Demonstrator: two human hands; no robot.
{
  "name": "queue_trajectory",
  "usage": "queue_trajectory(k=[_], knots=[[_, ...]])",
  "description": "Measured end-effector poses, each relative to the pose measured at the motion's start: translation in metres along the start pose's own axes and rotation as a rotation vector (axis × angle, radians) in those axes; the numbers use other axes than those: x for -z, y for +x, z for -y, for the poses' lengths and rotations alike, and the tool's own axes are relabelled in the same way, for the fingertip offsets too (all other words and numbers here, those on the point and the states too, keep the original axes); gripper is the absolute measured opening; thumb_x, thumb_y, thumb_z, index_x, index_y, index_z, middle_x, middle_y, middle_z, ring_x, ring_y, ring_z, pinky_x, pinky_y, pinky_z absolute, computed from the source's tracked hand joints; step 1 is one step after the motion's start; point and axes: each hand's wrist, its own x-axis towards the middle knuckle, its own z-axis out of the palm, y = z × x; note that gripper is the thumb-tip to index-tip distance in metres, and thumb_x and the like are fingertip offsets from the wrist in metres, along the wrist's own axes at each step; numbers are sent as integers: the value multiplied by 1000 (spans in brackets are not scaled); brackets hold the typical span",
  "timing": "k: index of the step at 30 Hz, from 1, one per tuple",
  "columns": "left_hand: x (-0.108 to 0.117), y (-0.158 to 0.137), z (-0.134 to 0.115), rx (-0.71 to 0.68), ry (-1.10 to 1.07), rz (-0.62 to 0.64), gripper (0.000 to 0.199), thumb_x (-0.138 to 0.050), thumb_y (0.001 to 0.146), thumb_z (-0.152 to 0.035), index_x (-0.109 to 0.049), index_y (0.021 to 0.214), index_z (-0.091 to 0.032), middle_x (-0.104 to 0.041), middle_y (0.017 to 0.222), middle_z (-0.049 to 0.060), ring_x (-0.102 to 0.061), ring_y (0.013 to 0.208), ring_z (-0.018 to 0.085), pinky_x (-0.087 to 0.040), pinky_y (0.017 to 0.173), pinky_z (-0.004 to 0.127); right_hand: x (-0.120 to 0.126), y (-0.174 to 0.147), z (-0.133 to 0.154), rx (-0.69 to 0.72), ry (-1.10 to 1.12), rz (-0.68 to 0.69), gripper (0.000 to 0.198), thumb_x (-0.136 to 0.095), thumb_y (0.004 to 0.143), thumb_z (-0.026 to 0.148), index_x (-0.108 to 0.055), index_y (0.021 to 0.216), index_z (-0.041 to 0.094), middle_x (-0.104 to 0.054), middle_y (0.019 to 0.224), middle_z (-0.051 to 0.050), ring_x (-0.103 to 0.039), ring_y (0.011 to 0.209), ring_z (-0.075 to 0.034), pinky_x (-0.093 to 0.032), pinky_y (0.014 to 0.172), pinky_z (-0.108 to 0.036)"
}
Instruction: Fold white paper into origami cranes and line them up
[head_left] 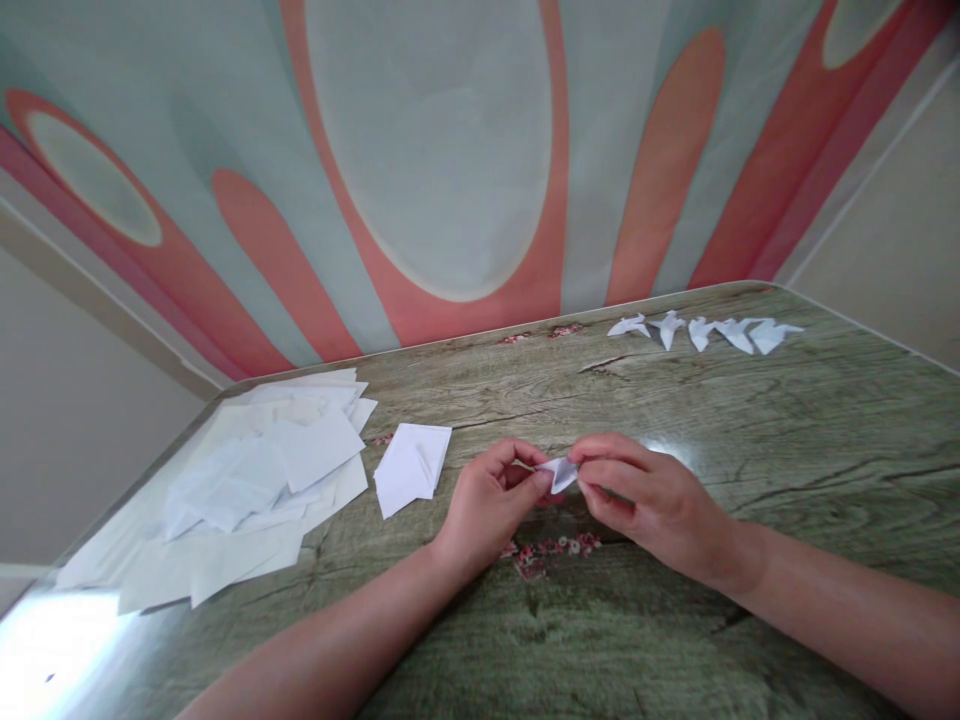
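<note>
A small folded piece of white paper (pixel 559 474) is held between my two hands, above the middle of the table. My left hand (pixel 495 495) pinches its left side between thumb and fingers. On the other side, the fingertips of my right hand (pixel 649 500) grip its right edge. The fingers hide part of the folds, so its exact shape cannot be made out. Left of my left hand lie a few white paper sheets (pixel 411 465), partly overlapping. Several folded white paper figures (pixel 701 332), bird-like with pointed ends, stand in a row at the far right.
A large spread pile of white paper (pixel 247 480) covers the table's left side. The wood-grain table (pixel 750 420) has printed flower patterns and meets a patterned red and grey-green backdrop (pixel 465 318) at its far edge. Bright light glares at the lower left.
</note>
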Motion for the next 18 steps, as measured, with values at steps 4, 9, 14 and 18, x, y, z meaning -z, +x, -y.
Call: queue_trajectory(k=[4,9,14,18], knots=[[2,1,-5,-31,36,-110,16,-66,79,-27,-55,83,-15,-67,67,2,-64,64,14,-49,65,25,1,-1,2,1,26,25,15,-53,86,8,-55,93,21,-58,109,-6,-59,94,-15,-49,79,-27],[6,4,-4,-149,46,-187,12,-66,78,-21,-56,79,-15,-64,70,-1,-61,63,12,-48,63,23,7,5,8,-335,261,11,9,-46,93,23,-55,90,22,-60,104,-5,-59,90,-14,-47,80,-29],[6,-1,1,-377,347,-188,3,-61,81,-14,-63,80,-16,-64,84,3,-61,80,14,-49,73,24,9,12,9,-695,540,111,22,-50,91,42,-53,101,23,-63,93,-3,-59,78,-15,-48,69,-28],[4,-6,0,-486,499,-144,7,-60,81,-11,-64,80,-17,-66,83,3,-61,81,14,-48,76,26,4,13,12,-673,415,182,19,-58,86,39,-57,93,22,-63,91,-2,-58,81,-16,-46,70,-29]])
